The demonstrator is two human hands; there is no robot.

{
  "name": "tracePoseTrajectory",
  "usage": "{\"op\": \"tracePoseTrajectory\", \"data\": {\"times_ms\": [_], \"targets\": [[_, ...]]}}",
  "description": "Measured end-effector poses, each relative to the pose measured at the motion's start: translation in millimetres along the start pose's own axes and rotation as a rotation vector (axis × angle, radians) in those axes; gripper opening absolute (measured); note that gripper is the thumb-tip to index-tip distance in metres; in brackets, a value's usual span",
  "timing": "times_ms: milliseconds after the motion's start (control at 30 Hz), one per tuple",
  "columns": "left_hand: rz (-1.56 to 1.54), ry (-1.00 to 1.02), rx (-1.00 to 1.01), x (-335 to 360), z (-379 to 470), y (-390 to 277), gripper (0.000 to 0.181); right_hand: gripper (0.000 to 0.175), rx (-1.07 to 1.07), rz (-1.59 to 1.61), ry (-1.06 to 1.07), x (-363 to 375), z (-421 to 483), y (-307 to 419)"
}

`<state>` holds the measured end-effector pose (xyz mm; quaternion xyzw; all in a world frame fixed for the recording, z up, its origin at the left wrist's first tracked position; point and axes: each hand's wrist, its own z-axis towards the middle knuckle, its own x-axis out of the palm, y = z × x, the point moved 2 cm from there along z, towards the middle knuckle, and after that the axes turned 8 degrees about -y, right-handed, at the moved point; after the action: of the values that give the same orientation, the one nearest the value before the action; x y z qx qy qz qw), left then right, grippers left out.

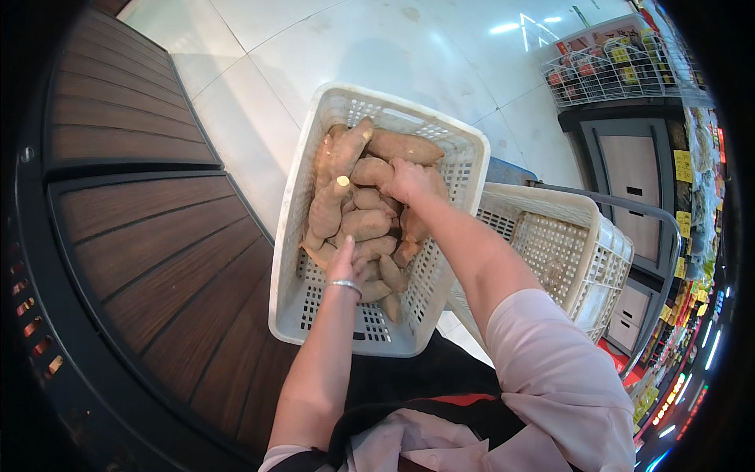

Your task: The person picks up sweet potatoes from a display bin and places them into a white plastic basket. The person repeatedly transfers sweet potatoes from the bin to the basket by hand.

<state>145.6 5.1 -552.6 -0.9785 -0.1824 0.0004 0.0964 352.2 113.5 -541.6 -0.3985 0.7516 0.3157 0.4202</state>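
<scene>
A white plastic crate (289, 218) with perforated walls stands before me, tilted in the view. Brown tubers that look like sweet potatoes (365, 225) are heaped inside, some showing pale yellow cut ends. My right hand (408, 182) reaches deep among them, curled against the right end of a thick sweet potato (371, 171); its fingertips are hidden. Lower in the crate, my left hand (347, 264) rests beside the pile, its thumb raised apart from its fingers. A silvery bracelet (345, 284) circles the left wrist. Bare crate floor (312, 307) shows at the near end.
To the left runs a dark-framed stand with brown slatted panels (177, 259). At the right, another white crate (554, 236) sits near a grey metal handle (669, 277). Beyond it are a wire basket of bottles (613, 68) and product shelves (702, 236). Pale floor tiles (354, 53) lie ahead.
</scene>
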Motion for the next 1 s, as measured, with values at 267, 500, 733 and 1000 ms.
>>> {"op": "tracePoseTrajectory", "data": {"times_ms": [267,500,733,1000], "targets": [[1.004,-0.348,1.188,25,55,-62,0.082,0.063,-0.07,0.485,0.255,54,-33,3],[1.35,-0.411,1.088,22,50,-66,0.063,0.073,0.278,0.907,0.281,89,-99,2],[1.177,-0.274,1.089,-14,-59,-39,0.05,0.058,0.514,1.559,0.648,11,-188,-11],[1.143,-0.158,1.441,18,-260,-103,0.048,0.053,0.567,1.599,0.817,-69,-267,-53]]}}
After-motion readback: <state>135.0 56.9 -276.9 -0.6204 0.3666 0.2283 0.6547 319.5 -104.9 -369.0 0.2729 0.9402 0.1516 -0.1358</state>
